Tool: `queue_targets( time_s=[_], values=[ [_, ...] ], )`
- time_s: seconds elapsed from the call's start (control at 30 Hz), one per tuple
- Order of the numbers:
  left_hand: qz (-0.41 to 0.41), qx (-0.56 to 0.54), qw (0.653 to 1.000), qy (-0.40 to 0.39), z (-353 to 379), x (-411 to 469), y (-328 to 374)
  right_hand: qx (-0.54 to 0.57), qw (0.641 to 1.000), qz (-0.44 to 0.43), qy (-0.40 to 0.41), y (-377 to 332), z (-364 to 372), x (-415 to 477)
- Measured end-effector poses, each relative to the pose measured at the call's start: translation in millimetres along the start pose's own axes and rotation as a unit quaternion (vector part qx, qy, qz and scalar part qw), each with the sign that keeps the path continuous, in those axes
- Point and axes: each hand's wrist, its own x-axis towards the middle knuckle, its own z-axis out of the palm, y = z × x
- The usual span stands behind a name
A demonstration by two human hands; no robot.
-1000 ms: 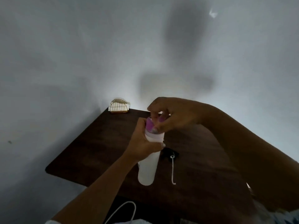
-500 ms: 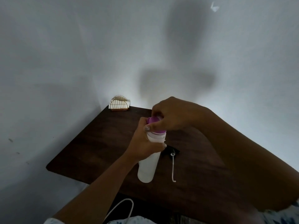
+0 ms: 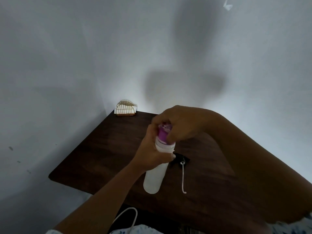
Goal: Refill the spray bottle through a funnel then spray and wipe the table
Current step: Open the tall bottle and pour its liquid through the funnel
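Right hand [image 3: 182,125] has turned on the purple cap [image 3: 164,134] since earlier, fingers clamped round it. Left hand [image 3: 152,149] grips the white bottle [image 3: 154,178] neck, bottle above the table [image 3: 101,149].

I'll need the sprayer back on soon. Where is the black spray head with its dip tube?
In the head view the black spray head lies on the dark table, just right of the white bottle that the left hand holds, its tube trailing toward the person.

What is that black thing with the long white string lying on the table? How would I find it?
Look at the dark wooden table. Just right of the white bottle lies the black spray head. Nothing else there is black, and its thin white tube trails toward you.
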Motion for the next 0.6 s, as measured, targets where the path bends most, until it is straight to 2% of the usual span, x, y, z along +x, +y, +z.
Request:
queue_targets(
  time_s=[0.07, 0.13, 0.23, 0.3, 0.47, 0.6],
  values=[
    [0.004, 0.007, 1.000, 0.000, 0, 2, -3, 0.031, 0.999, -0.030, 0.001, 0, -3, -1],
    [0.003, 0.011, 1.000, -0.002, -1, 3, -3, 0.045, 0.998, -0.019, 0.029, 0, -3, 2],
    [-0.001, 0.004, 1.000, 0.000, -2, 5, -4, -0.065, 0.993, 0.088, 0.047, 3, 1, 8],
    [-0.006, 0.002, 1.000, -0.007, -4, 5, -3, -0.061, 0.991, 0.118, 0.021, 3, 3, 11],
    [-0.001, 0.009, 1.000, -0.028, -3, 6, -6, -0.044, 0.999, 0.006, -0.005, -2, -3, 7],
    [-0.021, 0.011, 0.999, -0.036, -4, 5, -10, -0.002, 0.999, -0.024, -0.023, 1, -4, 8]
  ],
)
